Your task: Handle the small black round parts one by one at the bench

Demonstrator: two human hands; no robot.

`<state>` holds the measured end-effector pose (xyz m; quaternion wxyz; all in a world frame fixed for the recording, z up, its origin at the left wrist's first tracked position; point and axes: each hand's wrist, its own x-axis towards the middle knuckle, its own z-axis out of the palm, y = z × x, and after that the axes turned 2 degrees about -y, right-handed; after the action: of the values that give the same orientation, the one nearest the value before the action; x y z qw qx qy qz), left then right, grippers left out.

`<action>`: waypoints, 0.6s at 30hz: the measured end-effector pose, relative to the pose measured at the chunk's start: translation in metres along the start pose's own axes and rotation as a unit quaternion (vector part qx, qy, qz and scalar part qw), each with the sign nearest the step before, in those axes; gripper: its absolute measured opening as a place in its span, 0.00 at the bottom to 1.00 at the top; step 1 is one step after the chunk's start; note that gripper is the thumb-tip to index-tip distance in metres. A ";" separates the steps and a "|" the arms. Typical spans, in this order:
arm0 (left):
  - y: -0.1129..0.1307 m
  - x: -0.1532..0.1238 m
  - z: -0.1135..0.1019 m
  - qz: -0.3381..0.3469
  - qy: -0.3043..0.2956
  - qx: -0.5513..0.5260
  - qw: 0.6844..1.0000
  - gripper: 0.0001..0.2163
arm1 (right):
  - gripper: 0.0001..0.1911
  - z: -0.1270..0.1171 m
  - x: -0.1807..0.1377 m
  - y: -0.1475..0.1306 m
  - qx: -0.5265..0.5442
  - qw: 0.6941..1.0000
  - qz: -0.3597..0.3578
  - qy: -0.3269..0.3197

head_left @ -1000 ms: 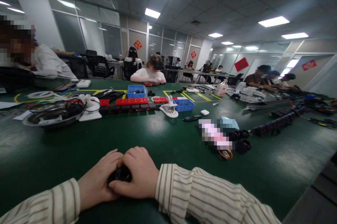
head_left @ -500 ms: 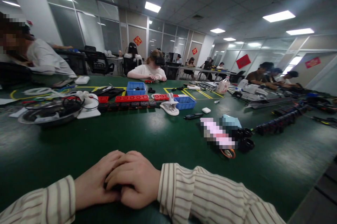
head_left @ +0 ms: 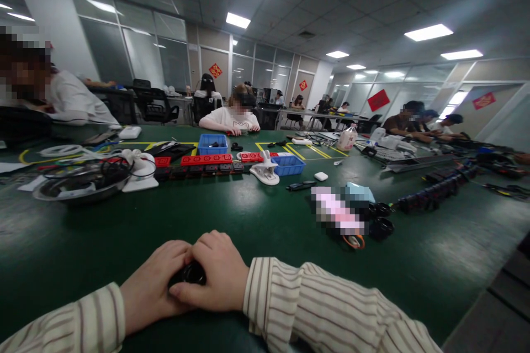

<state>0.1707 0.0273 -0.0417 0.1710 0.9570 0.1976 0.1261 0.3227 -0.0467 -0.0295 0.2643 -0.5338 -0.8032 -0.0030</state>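
Observation:
Low in the head view, my left hand (head_left: 149,281) and my right hand (head_left: 221,271) meet over the green table. Between them is a glossy black rounded object (head_left: 194,273), partly covered by fingers and thumb, so its kind cannot be made out. My left hand is wrapped around its left side. My right hand curls over it from the right, with the thumb along its near side. Both wrists have striped cuffs.
A metal bowl (head_left: 39,193) with cables stands at left. Beyond the hands are red-and-black blocks (head_left: 206,160), a white clip (head_left: 265,169) and a blue bin (head_left: 289,165). Black round parts (head_left: 381,227) lie right. A person (head_left: 227,119) sits opposite.
My right hand's fingers have shifted up and its thumb has moved off to the near side, so the black object between my hands now shows. The view has shifted slightly.

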 end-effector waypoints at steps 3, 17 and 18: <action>0.002 0.001 -0.002 0.008 -0.008 -0.014 1.000 0.13 | 0.17 0.000 0.000 -0.002 0.000 1.000 -0.019 0.000; -0.012 -0.003 0.006 0.037 -0.004 -0.006 0.999 0.25 | 0.13 -0.002 0.000 0.004 0.089 0.979 -0.182 -0.034; -0.014 -0.004 0.007 0.038 0.010 0.000 0.999 0.28 | 0.15 -0.003 0.000 0.004 0.095 0.979 -0.176 -0.027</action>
<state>0.1643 0.0354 -0.0539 0.1639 0.9626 0.1627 0.1418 0.3275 -0.0460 -0.0278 0.2878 -0.3561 -0.8881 0.0412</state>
